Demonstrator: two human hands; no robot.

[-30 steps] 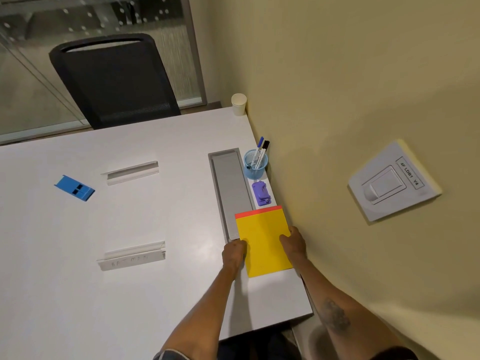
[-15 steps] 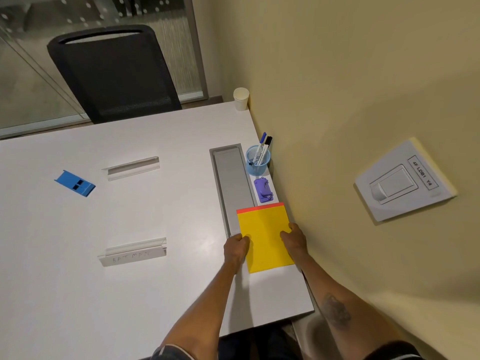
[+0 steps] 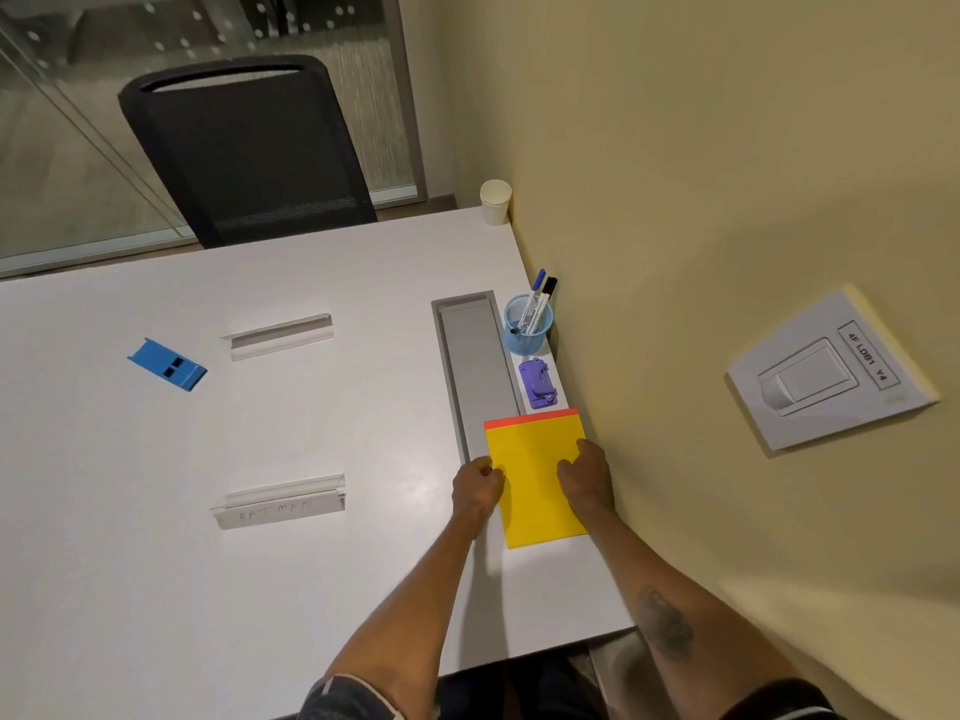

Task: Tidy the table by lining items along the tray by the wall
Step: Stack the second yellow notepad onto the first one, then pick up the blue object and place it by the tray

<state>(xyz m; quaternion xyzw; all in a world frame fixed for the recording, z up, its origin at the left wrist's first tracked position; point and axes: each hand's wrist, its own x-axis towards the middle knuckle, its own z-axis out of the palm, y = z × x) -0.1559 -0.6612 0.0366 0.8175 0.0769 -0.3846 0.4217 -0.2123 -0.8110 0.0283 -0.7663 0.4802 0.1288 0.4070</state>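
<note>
A yellow notepad [image 3: 535, 475] with a red top strip lies flat by the wall, overlapping the near end of the grey recessed tray [image 3: 475, 356]. My left hand [image 3: 475, 483] grips its left edge and my right hand [image 3: 587, 472] rests on its right edge. Beyond the pad, between tray and wall, sit a purple stapler [image 3: 539, 383] and a blue mesh pen cup [image 3: 527, 324] holding markers. Out on the table lie a blue flat object [image 3: 166, 365] and two clear name holders [image 3: 280, 335] [image 3: 280, 501].
The white table [image 3: 208, 589] ends close to me at the front edge. A white paper cup [image 3: 495, 201] stands in the far corner by the yellow wall. A black office chair [image 3: 244, 153] is behind the table. A wall switch plate [image 3: 826, 371] is on the right.
The notepad has slid slightly toward the wall and straightened along the tray, with both hands staying on its edges. The view has shifted a little.
</note>
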